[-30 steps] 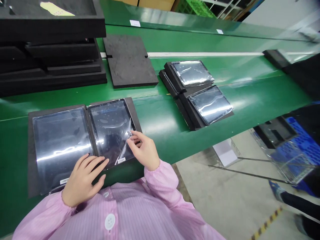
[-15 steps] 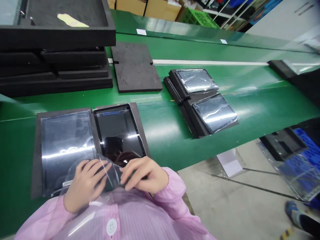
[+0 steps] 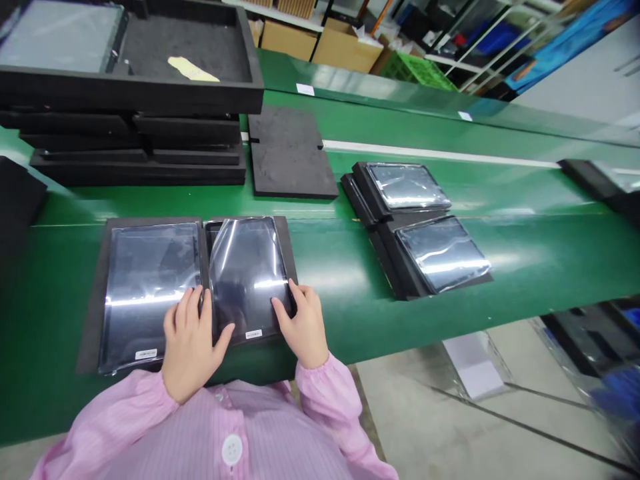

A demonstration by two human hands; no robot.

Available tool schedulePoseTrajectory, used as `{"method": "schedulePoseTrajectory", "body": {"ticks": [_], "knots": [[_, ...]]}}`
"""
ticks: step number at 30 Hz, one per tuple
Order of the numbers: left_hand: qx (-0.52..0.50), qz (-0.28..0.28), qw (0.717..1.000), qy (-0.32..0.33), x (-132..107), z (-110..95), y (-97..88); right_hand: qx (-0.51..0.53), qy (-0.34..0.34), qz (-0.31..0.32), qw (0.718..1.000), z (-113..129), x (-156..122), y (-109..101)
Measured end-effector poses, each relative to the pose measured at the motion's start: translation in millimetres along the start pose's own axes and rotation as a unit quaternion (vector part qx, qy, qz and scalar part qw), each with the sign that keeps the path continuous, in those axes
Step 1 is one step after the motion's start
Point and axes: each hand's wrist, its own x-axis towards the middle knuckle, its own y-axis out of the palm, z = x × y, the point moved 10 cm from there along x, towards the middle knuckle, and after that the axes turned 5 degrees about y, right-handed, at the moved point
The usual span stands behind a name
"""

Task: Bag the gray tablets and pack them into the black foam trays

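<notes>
A black foam tray [image 3: 97, 300] on the green belt holds two dark screen panels side by side. The left panel [image 3: 150, 280] lies under clear film with a small white label. The right panel [image 3: 247, 267] has clear film lying over it. My left hand [image 3: 193, 343] rests at the near left edge of the right panel, fingers stretched flat, thumb on its film. My right hand [image 3: 303, 327] lies at the panel's near right edge, fingers spread on the film. Pink sleeves cover both arms.
A second foam tray [image 3: 385, 253] with two wrapped panels sits to the right on the belt. A flat foam sheet [image 3: 290, 153] lies behind. Stacked black foam trays [image 3: 135, 113] stand at the back left. Cardboard boxes and a green crate are beyond the belt; floor lies right of me.
One second ago my right hand was peeling the film off the right panel; half a second ago both hands held the film loose near my chest. Now the film lies over the panel again.
</notes>
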Motion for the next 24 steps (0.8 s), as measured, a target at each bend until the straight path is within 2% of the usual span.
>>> {"method": "schedulePoseTrajectory", "body": {"ticks": [4, 8, 11, 14, 16, 18, 20, 22, 24], "knots": [[-0.082, 0.005, 0.993, -0.081, 6.3, 3.3, 10.0, 0.026, 0.002, -0.021, 0.999, -0.8, 1.8, 1.1], [-0.212, -0.028, 0.962, -0.169, 7.7, 16.6, 13.3, 0.101, 0.044, -0.017, 0.994, -12.1, 10.7, 1.6], [-0.373, -0.058, 0.899, -0.224, 7.6, 30.0, 10.7, 0.166, 0.098, -0.012, 0.981, -17.6, 10.4, 3.8], [-0.518, -0.014, 0.809, -0.277, 4.1, 42.2, 13.9, 0.242, 0.136, 0.017, 0.961, -8.0, 2.7, 15.2], [-0.550, 0.010, 0.777, -0.308, -3.5, 56.1, 11.3, 0.298, 0.136, 0.062, 0.943, 9.6, -3.5, 31.1], [-0.530, 0.004, 0.779, -0.335, -15.4, 78.5, 4.0, 0.339, 0.122, 0.110, 0.927, 31.7, -9.9, 49.6], [-0.476, -0.006, 0.802, -0.360, -30.6, 103.9, -3.3, 0.349, 0.104, 0.146, 0.920, 52.4, -16.0, 66.9], [-0.418, -0.004, 0.828, -0.374, -45.4, 126.0, -8.0, 0.325, 0.078, 0.170, 0.927, 70.1, -21.6, 80.8], [-0.357, 0.007, 0.852, -0.382, -57.8, 144.3, -11.4, 0.269, 0.037, 0.179, 0.946, 85.0, -26.0, 88.8]]}}
